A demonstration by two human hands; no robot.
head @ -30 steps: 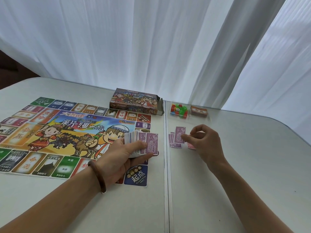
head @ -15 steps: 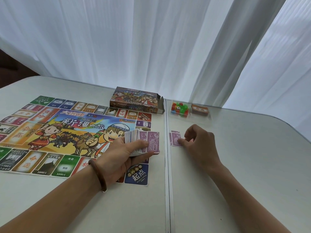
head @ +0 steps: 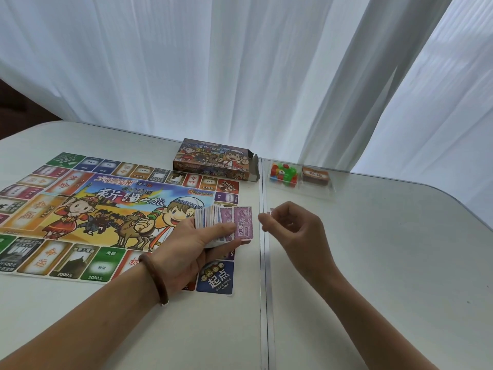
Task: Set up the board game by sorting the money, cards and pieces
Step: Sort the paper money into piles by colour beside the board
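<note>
Left hand [head: 192,244] clamps our note stack [head: 218,216]; right hand [head: 293,228] sits curled and empty just beside it. We risk pinching two fanned notes together.

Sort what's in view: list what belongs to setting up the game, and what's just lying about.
In the job: stack of play money in the left hand; right hand; game board; coloured pieces; card deck.
Lying about: open game box; curtain; bracelet.
</note>
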